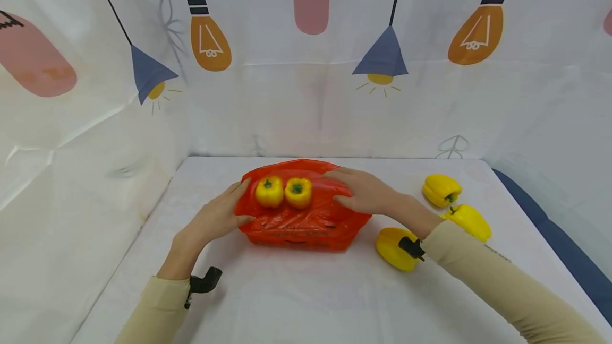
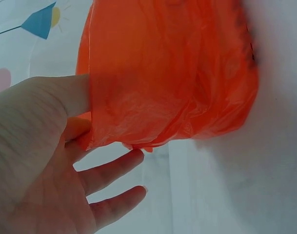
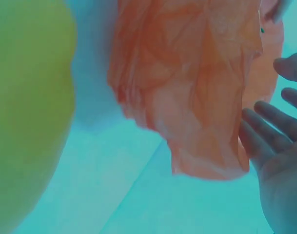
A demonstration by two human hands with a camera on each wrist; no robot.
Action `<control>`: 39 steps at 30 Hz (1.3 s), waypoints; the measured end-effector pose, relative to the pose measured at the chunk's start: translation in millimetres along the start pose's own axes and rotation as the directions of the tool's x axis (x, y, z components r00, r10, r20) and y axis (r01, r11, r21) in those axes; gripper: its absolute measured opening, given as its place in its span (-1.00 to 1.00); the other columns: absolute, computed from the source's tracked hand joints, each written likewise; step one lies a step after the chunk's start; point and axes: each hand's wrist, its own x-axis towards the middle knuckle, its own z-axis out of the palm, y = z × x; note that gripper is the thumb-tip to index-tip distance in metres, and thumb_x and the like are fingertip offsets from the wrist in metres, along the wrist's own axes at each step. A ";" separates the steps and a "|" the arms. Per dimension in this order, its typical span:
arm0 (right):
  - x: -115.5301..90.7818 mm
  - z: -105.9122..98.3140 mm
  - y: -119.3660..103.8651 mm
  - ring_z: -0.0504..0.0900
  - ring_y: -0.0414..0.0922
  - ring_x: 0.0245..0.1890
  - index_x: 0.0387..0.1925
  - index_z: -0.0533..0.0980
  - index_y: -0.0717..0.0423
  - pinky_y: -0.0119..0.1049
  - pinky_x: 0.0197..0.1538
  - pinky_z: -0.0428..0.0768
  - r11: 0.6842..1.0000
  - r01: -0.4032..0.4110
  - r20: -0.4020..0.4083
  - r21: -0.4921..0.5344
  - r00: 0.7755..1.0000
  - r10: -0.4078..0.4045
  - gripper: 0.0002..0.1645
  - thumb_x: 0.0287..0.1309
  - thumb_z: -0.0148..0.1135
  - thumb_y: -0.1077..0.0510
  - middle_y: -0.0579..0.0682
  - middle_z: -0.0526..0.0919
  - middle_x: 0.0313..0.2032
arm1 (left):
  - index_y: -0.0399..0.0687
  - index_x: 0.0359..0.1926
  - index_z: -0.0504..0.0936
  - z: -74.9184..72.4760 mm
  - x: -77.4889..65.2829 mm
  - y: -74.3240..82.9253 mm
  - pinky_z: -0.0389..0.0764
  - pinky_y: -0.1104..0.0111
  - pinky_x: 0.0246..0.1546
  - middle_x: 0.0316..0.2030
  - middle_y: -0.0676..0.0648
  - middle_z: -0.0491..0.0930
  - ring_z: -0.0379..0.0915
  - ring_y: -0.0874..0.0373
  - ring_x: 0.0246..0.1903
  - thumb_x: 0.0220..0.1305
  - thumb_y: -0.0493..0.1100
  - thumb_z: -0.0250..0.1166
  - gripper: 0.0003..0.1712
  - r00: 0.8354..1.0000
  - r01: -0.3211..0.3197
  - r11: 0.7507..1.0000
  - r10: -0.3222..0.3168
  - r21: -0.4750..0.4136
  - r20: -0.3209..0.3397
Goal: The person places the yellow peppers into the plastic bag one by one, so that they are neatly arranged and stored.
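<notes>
A red plastic bag [image 1: 306, 235] lies in front of me, its mouth spread wide. Two yellow bell peppers [image 1: 270, 192] sit side by side within it. At the bag's left edge is my left hand [image 1: 215, 216]. In the left wrist view its thumb reaches behind the thin film [image 2: 148, 73], while other fingers [image 2: 116, 170] spread loosely outside. My right hand [image 1: 365, 190] reaches over the bag's right side with fingers extended. In the right wrist view those fingers [image 3: 267, 129] lie along the bag's rim; whether they press on it I cannot tell.
To the right, a yellow bell pepper [image 1: 397, 248] lies beneath my right wrist. Two more, a rear pepper [image 1: 441, 190] and a middle pepper [image 1: 470, 222], are farther right on the white table [image 1: 296, 301]. A printed white sheet [image 1: 287, 105] hangs behind.
</notes>
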 end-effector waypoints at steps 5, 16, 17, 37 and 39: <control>-10.6 -7.5 8.5 0.55 -0.01 0.19 0.37 0.38 -0.15 0.03 0.22 0.60 1.000 0.025 -0.053 -0.013 0.998 -0.026 -0.38 0.29 0.20 0.05 -0.06 0.49 0.29 | 0.04 0.59 -0.08 1.1 1.4 0.6 0.26 -0.28 0.34 0.55 -0.25 0.02 0.10 -0.29 0.46 0.24 0.09 0.37 0.09 1.000 0.008 1.000 -0.008 0.012 0.005; -27.3 -25.0 22.9 0.48 0.03 0.30 0.33 0.42 -0.07 0.09 0.22 0.59 0.999 0.031 -0.135 -0.034 0.990 -0.035 -0.43 0.30 0.20 0.06 -0.04 0.51 0.30 | 0.04 0.59 -0.07 2.9 2.3 -2.5 0.27 -0.32 0.31 0.53 -0.29 0.04 0.12 -0.32 0.45 0.27 0.11 0.34 0.06 1.000 0.001 1.000 -0.001 0.006 0.004; -28.4 -26.8 23.5 0.46 0.05 0.32 0.34 0.42 -0.07 0.11 0.24 0.58 0.999 0.025 -0.138 -0.040 0.990 -0.030 -0.43 0.31 0.20 0.06 -0.03 0.50 0.31 | 0.04 0.59 -0.07 3.0 2.3 -3.2 0.26 -0.32 0.32 0.53 -0.29 0.04 0.11 -0.33 0.45 0.27 0.11 0.34 0.06 1.000 0.001 1.000 -0.001 0.002 0.005; -47.9 -36.2 62.9 0.53 0.12 0.23 0.39 0.34 0.00 0.10 0.16 0.63 0.982 -0.157 -0.180 -0.105 0.974 0.137 -0.33 0.27 0.25 0.11 0.09 0.46 0.32 | 0.02 0.59 -0.04 1.1 -1.4 -5.1 0.25 -0.32 0.32 0.52 -0.31 0.06 0.13 -0.34 0.44 0.27 0.14 0.33 0.04 1.000 -0.009 1.000 0.009 -0.012 -0.008; -50.9 -36.1 69.5 0.51 0.13 0.24 0.40 0.33 0.01 0.13 0.18 0.61 0.978 -0.183 -0.175 -0.096 0.971 0.164 -0.32 0.27 0.25 0.11 0.10 0.44 0.33 | 0.03 0.59 -0.05 1.0 -1.6 -5.5 0.25 -0.32 0.32 0.52 -0.31 0.06 0.13 -0.34 0.44 0.27 0.14 0.33 0.05 1.000 -0.008 1.000 0.008 -0.015 -0.007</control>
